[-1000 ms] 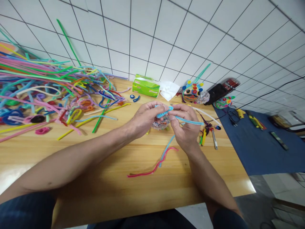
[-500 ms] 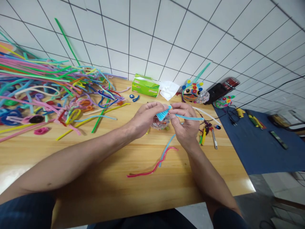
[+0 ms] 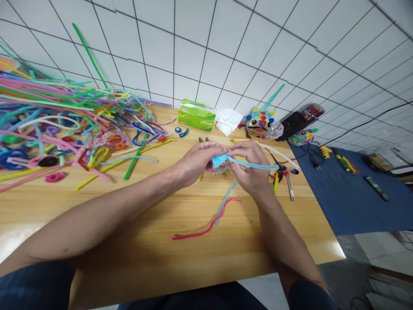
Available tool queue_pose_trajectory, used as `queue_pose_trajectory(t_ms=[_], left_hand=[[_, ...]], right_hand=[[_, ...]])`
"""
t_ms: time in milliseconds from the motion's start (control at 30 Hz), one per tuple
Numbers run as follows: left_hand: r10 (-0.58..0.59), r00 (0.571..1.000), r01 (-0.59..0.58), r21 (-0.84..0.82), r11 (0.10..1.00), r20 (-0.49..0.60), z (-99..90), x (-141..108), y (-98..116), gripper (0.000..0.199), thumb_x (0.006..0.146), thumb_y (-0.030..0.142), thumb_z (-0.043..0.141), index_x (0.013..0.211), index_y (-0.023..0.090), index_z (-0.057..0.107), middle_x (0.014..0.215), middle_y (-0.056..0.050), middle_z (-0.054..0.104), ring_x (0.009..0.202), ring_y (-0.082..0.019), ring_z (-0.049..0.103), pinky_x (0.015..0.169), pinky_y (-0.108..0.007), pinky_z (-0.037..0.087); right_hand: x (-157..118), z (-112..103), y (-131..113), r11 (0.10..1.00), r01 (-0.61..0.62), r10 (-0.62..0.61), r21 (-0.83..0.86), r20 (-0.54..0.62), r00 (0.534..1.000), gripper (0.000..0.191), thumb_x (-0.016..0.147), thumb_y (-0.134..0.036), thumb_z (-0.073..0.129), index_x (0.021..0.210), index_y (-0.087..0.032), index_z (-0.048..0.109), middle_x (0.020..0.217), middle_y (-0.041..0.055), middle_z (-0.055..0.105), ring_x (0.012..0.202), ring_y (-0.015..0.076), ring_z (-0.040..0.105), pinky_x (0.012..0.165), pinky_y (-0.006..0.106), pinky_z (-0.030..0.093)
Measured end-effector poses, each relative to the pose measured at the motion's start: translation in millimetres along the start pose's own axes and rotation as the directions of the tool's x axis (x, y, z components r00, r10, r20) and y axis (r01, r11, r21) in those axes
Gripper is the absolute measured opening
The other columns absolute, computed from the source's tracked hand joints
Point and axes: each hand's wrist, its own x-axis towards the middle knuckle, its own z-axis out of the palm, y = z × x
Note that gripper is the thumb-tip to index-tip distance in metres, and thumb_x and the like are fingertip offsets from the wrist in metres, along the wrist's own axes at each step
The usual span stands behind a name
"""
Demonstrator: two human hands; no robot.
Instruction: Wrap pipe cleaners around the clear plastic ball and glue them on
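Observation:
My left hand (image 3: 204,160) is closed on a coil of light blue pipe cleaner (image 3: 220,160), wound side by side into a small ribbed piece. My right hand (image 3: 250,165) pinches the loose light blue tail (image 3: 254,165), which sticks out to the right past its fingers. Beneath the coil shows part of a clear, faceted object (image 3: 217,170), mostly hidden by my hands. On the table closer to me, a pink-red pipe cleaner (image 3: 206,233) lies across another light blue pipe cleaner (image 3: 225,198).
A large heap of coloured pipe cleaners (image 3: 64,116) fills the table's left. Behind my hands stand a green tissue pack (image 3: 196,118) and a decorated figure with coloured dots (image 3: 260,122). A pen (image 3: 290,188) lies at right, beside a blue mat (image 3: 358,198).
The blue coil has turned and tilted between my hands. My right hand has shifted slightly, and the pipe cleaner's tail now slopes lower to the right.

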Motion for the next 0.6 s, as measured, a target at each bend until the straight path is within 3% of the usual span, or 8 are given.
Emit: queue_pose_trajectory(t_ms=[100,200,267,433,600], left_hand=[[0.023,1.0,-0.022,0.111,0.994,-0.012,-1.0,-1.1,1.3,0.032,0.089,0.045,0.078,0.077,0.017,0.07,0.068,-0.001,0.062,0.055,-0.012,0.051,0.054,-0.025,0.041],[0.162,0.987,-0.161,0.299,0.941,0.022,-1.5,-5.9,7.1,0.038,0.095,0.054,0.07,0.086,0.017,0.075,0.074,-0.003,0.065,0.064,-0.015,0.057,0.06,-0.027,0.046],[0.226,0.971,-0.239,0.382,0.893,0.078,-0.9,-9.8,11.0,0.034,0.093,0.05,0.072,0.086,0.018,0.074,0.077,-0.002,0.066,0.069,-0.015,0.059,0.064,-0.027,0.047],[0.189,0.975,-0.219,0.431,0.875,0.112,-1.6,-11.5,8.5,0.025,0.082,0.041,0.082,0.09,0.019,0.073,0.077,0.0,0.067,0.068,-0.015,0.059,0.063,-0.025,0.045],[0.231,0.964,-0.267,0.502,0.822,0.135,-7.9,-5.9,3.5,0.022,0.089,0.039,0.075,0.082,0.019,0.073,0.074,-0.001,0.069,0.065,-0.014,0.058,0.062,-0.025,0.044]], right_hand=[[1.0,-1.1,-1.3,0.999,-0.046,0.047,0.023,-0.008,0.999,0.015,0.099,-0.018,0.074,0.109,-0.029,0.076,0.104,0.0042,0.082,0.098,0.0247,0.079,0.089,0.044,0.065],[3.4,-1.5,-4.5,0.986,-0.143,0.144,0.081,-0.003,0.99,0.01,0.098,-0.019,0.072,0.101,-0.028,0.075,0.093,0.0026,0.079,0.09,0.0232,0.076,0.083,0.041,0.063],[5.5,-1.9,-6.8,0.968,-0.231,0.231,0.097,0.011,0.973,0.009,0.096,-0.019,0.071,0.097,-0.027,0.074,0.088,0.0019,0.077,0.083,0.0221,0.073,0.078,0.038,0.061],[8.8,-3.4,-9.4,0.929,-0.353,0.349,0.11,0.049,0.936,0.009,0.092,-0.02,0.071,0.085,-0.026,0.069,0.084,0.0023,0.076,0.079,0.0208,0.069,0.074,0.037,0.058],[5.9,-1.7,-5.4,0.876,-0.445,0.437,0.188,0.084,0.896,0.009,0.091,-0.027,0.075,0.085,-0.024,0.069,0.083,0.0008,0.076,0.075,0.0178,0.067,0.074,0.035,0.056]])
